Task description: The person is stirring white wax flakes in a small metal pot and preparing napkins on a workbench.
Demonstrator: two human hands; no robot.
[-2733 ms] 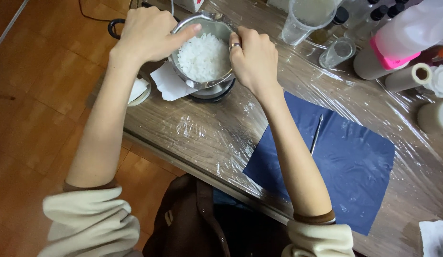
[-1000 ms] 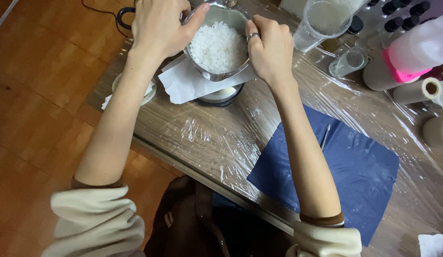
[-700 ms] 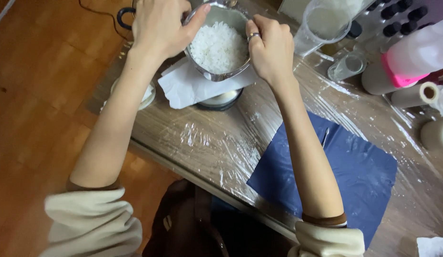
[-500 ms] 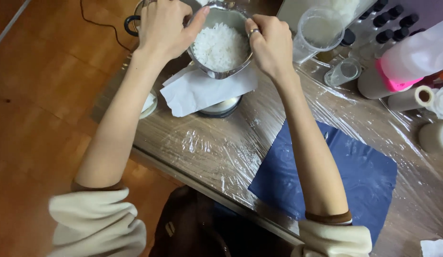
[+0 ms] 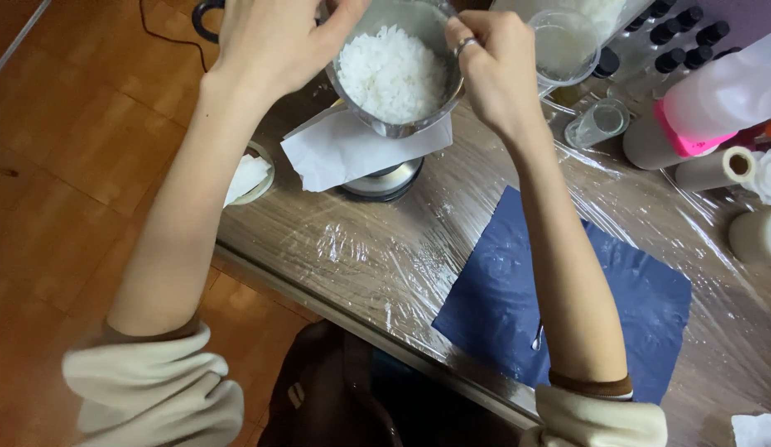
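White flakes – metal bowl [image 5: 398, 74] (both hands gripping)

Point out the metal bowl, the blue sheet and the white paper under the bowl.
metal bowl [image 5: 398, 128]: head view, on its shiny lower wall.
blue sheet [image 5: 493, 306]: head view, on its bare left half.
white paper [image 5: 336, 153]: head view, on its flat left part.

A plastic-wrapped wooden tabletop [image 5: 352, 248] lies below the fingers. A dark blue sheet [image 5: 501, 306] sits nearest the viewer, well apart from them. Right of the fingers stand a clear measuring cup [image 5: 563, 45], a small glass [image 5: 597, 124] and a pink-capped white bottle [image 5: 700, 108].
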